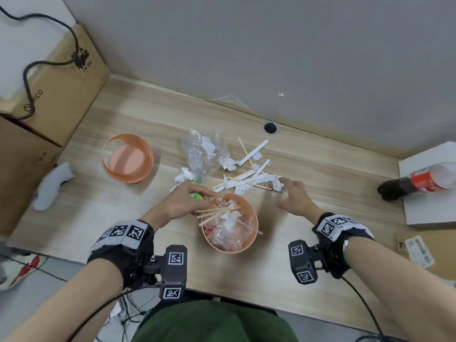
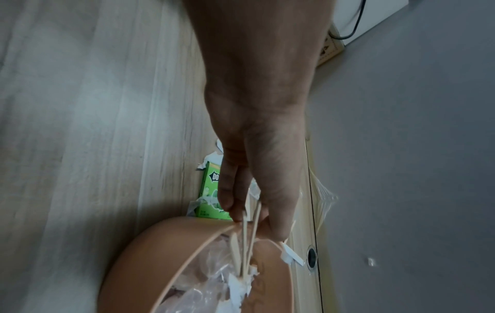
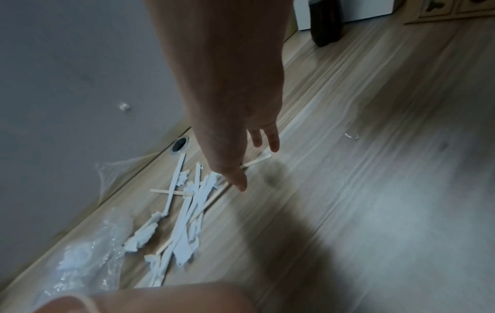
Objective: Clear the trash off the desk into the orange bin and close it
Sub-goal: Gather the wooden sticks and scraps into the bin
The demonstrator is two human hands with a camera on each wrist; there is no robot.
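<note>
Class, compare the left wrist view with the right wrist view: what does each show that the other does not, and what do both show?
Only the left wrist view shows the left hand pinching wooden sticks over the orange bin, and a green box. Only the right wrist view shows the right hand, fingers straight, over paper strips, and a dark bottle. Both show the desk and its cable hole.

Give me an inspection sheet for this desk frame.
Surface: wooden desk, trash still in the middle.
Job's things: orange bin open, part filled; lid apart at left.
Clutter: paper strips, sticks, plastic bag, green box, bottle.
Hands: left hand pinches sticks at the bin rim; right hand open, fingers on scraps.
Cables: black cable over cardboard boxes.
Surroundings: grey wall.
</note>
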